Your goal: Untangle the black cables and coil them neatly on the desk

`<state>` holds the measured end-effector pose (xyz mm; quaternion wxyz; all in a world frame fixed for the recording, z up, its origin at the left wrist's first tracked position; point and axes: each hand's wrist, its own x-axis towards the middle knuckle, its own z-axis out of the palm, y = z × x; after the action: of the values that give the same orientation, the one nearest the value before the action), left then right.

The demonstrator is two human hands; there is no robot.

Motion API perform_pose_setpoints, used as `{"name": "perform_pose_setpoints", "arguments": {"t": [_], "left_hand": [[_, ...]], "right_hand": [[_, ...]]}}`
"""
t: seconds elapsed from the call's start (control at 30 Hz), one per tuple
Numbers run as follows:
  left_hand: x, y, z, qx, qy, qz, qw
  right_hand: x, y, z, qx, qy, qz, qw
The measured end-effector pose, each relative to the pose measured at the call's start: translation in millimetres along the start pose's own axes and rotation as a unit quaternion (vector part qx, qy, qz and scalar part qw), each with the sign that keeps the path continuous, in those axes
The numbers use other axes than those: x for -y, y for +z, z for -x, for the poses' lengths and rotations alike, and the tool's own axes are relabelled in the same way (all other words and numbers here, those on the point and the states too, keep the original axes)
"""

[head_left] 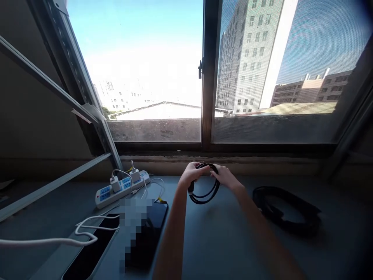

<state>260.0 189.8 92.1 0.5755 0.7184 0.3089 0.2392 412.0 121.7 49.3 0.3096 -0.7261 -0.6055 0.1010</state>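
A black cable [204,199] is wound into a round coil and held up above the table, close to the window sill. My left hand [192,173] grips the coil at its upper left, fingers closed round the strands. At the upper right, my right hand [225,175] pinches the same coil with thumb and fingers. A thicker dark piece, perhaps a plug end, hangs below my left hand. Off to the right a second, larger coil of black cable [287,212] lies on the table, apart from both hands.
A white power strip [122,189] with chargers plugged in sits at the left back. Before it lie a phone [93,245], a dark flat device [148,233] partly blurred out, and a loose white cable [49,242]. Metal shelf bars [55,184] cross the left side.
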Motion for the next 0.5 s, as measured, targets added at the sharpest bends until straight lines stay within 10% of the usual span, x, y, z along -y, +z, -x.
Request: {"name": "perform_pose_setpoints", "arguments": {"t": [0.5], "left_hand": [[8.1,-16.8,-5.3,-0.04,0.024,0.082,0.996]], "right_hand": [[21.0,-22.9,10.7,-0.127,-0.042,0.034,0.99]]}}
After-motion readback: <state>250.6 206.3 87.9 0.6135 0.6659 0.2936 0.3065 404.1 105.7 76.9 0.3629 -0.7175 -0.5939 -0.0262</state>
